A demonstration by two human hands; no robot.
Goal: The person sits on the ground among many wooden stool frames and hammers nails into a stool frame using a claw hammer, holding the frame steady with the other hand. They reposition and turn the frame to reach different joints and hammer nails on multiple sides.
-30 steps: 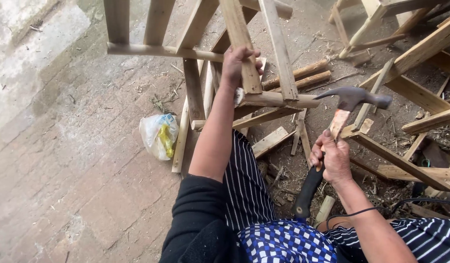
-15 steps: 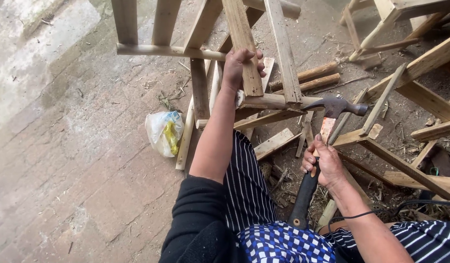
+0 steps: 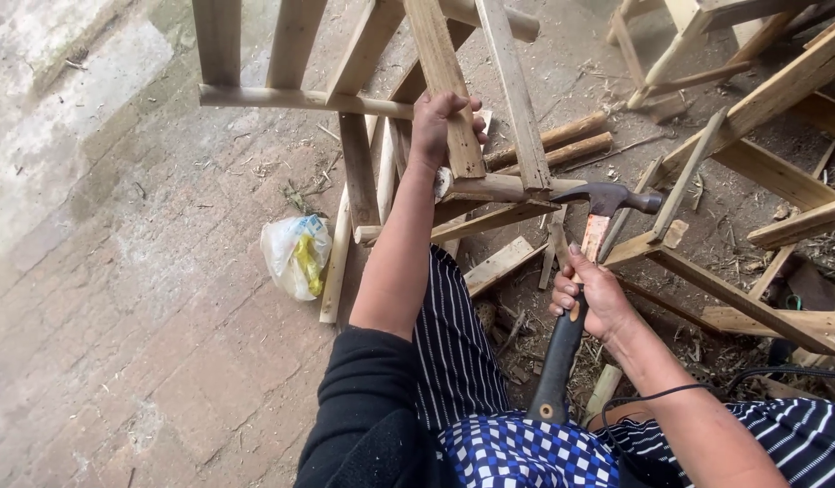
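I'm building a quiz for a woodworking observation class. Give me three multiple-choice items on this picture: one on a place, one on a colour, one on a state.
1. Where does the plastic bag lie?
A. On the brick floor, left of the wooden frame
B. Hung on the frame
C. In the right hand

2. What colour is the hammer's grip?
A. Red
B. Black
C. Yellow

3. What is the left hand doing?
A. Resting open on the floor
B. Holding the bag
C. Gripping a slat of the wooden frame

Answers: 1 A, the bag sits on the bricks beside the frame. 2 B, the hammer in the right hand has a black grip. 3 C, the fingers wrap the slat.
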